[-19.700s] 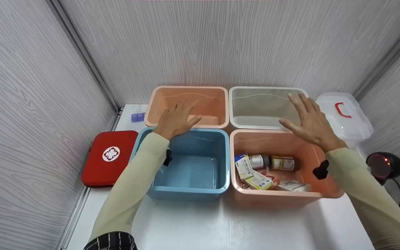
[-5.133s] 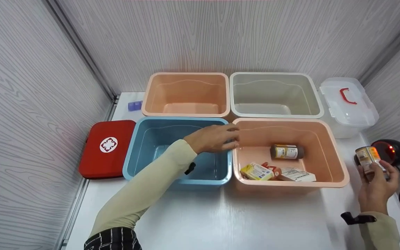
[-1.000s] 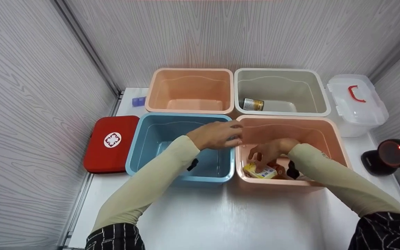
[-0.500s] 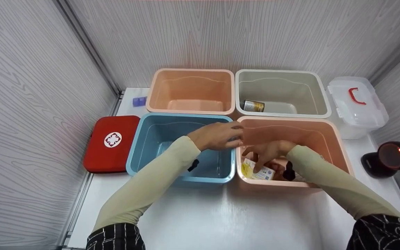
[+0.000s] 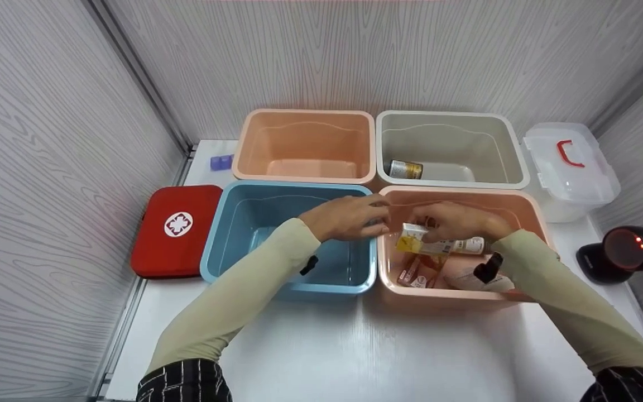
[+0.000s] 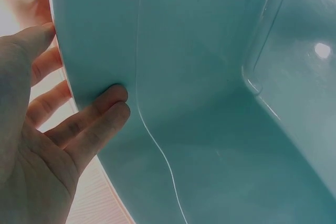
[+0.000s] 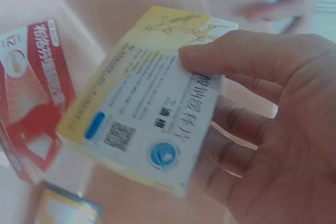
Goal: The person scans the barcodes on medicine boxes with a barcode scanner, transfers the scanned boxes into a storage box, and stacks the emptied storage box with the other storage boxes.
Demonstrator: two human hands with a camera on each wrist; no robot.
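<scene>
My right hand [image 5: 455,220] pinches a yellow-and-white medicine box [image 5: 427,244] between thumb and fingers, held tilted above the front pink bin's floor. In the right wrist view the medicine box [image 7: 142,98] shows printed text and a QR code. Below it lie a red-and-white medicine box [image 5: 417,272], a white box [image 5: 469,279] partly hidden by the wrist strap, and a brown bottle [image 5: 469,245]. My left hand [image 5: 346,218] rests at the rim between the blue and pink bins, fingers loosely bent. In the left wrist view its fingers [image 6: 100,124] touch the blue bin's inner wall.
Behind stand an orange bin [image 5: 305,115] and a grey bin [image 5: 450,117], the latter with a bottle [image 5: 405,169] in it. A red first-aid case [image 5: 159,251] is at left, a clear lidded box [image 5: 572,173] and black scanner [image 5: 628,248] at right.
The right hand has moved the first bottle from the scanner to the grey bin. It has since gripped the yellow-and-white medicine box and lifted it, uncovering the red one. The left hand stays put.
</scene>
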